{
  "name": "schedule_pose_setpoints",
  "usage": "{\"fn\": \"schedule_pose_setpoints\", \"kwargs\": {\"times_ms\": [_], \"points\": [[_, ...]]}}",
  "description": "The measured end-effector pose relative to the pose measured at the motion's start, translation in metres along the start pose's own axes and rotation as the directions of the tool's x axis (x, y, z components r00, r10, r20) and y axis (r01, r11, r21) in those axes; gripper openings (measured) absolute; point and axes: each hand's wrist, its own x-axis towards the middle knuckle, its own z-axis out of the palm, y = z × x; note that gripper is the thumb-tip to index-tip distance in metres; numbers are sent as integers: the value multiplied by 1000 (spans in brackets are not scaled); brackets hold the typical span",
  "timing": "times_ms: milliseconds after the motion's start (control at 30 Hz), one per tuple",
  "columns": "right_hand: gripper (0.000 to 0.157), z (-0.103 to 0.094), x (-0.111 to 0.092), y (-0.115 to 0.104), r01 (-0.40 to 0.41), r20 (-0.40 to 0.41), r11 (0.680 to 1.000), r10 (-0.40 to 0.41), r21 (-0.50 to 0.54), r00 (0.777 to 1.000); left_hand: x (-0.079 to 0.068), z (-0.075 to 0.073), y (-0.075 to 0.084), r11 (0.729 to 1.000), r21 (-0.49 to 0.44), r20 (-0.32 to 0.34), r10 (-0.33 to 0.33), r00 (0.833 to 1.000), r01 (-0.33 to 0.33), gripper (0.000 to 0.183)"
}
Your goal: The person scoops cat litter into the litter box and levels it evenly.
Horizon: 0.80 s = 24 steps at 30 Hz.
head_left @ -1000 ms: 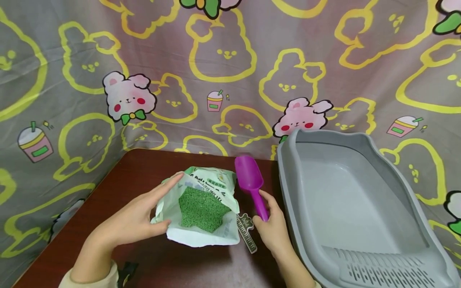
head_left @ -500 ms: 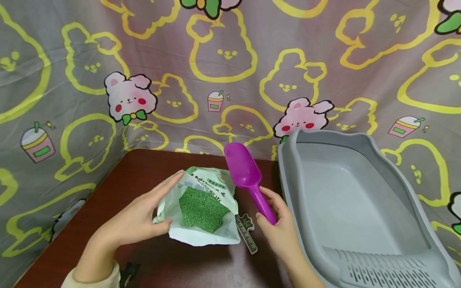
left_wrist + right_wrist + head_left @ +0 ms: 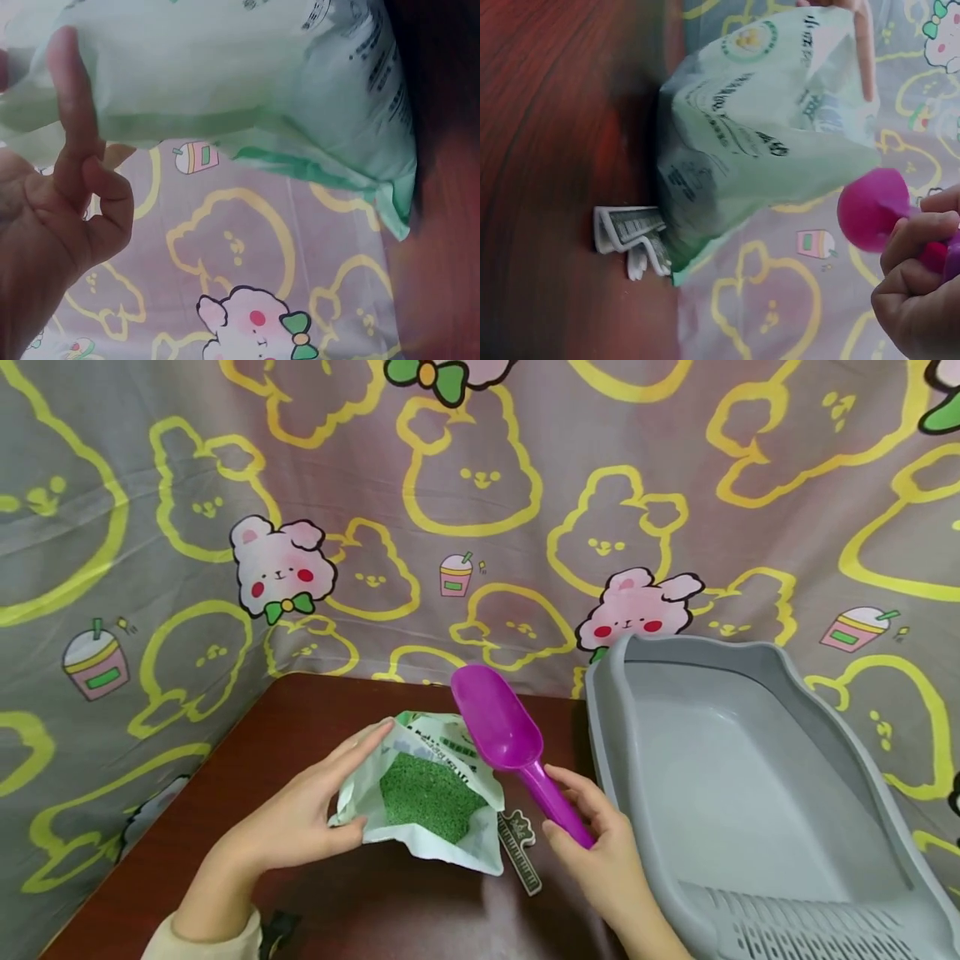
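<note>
Holding a purple scoop (image 3: 504, 732) by its handle, right hand (image 3: 600, 852) has fingers curled round the near end; scoop bowl tilted up and to the far left, raised over the right edge of the bag (image 3: 427, 789). In the right wrist view the scoop (image 3: 874, 208) shows as a blurred magenta disc beside the curled fingers (image 3: 911, 259).

Left hand (image 3: 307, 814) at the left side of the bag's mouth, thumb under the near edge, fingers straight along the far-left flap, spreading it open. Left wrist view: one finger (image 3: 71, 112) laid straight against the pale green bag (image 3: 247, 75), others loosely bent.

Bag lies on the dark red-brown table (image 3: 225, 793), centre, mouth open toward the camera, green granules (image 3: 427, 793) showing inside.

A small flat black-and-white clip (image 3: 517, 847) lies on the table just right of the bag, partly under its corner.

Grey tray (image 3: 615, 752) stands to the right, a slotted section at its near end.

Patterned cloth (image 3: 480, 502) with rabbit outlines hangs behind and to the left.
</note>
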Motion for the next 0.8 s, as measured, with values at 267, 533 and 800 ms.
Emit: {"fn": "schedule_pose_setpoints", "kwargs": {"times_ms": [267,533,800], "points": [[55,-17,-8,-7,213,150,977,-214,19,965,-2,-6,4,1000,-8,59,27,998,-26,110],[53,-25,-11,-6,240,250,969,-248,61,936,0,-9,3,999,-2,88,53,995,-54,114],[52,-31,-11,-8,251,371,963,-270,99,889,0,-9,2,1000,-12,98,24,995,-23,111]]}}
